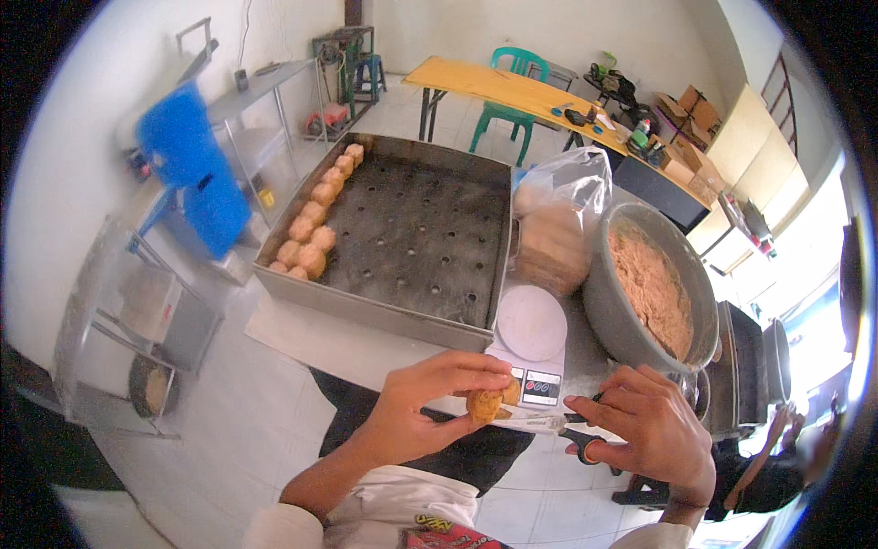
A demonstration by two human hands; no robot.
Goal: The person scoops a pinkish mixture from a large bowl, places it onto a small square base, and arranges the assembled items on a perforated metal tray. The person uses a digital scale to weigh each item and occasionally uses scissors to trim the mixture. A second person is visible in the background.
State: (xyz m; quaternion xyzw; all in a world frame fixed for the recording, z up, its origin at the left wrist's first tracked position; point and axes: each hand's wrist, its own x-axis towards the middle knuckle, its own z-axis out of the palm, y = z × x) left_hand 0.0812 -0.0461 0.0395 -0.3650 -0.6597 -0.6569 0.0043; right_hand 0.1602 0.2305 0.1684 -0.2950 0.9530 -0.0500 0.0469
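Observation:
My left hand (422,407) pinches a small golden-brown piece that looks like a fried tofu puff (485,405) between thumb and fingers. In my right hand (654,425) is a pair of scissors (546,422) with black and orange handles; the blades point left and reach the puff. Whether they cut into it cannot be made out. Just beyond my hands sits a white kitchen scale (532,325) with nothing on its round plate. A square metal tray (412,252) with a perforated base holds several filled puffs (311,220) along its left side.
A grey tub (599,302) of pinkish paste (645,288) stands at the right, beside a clear plastic bag (558,229) of brown pieces. Farther back are a yellow table (485,84) and a green chair (506,114). Another person's arm (759,467) shows at lower right.

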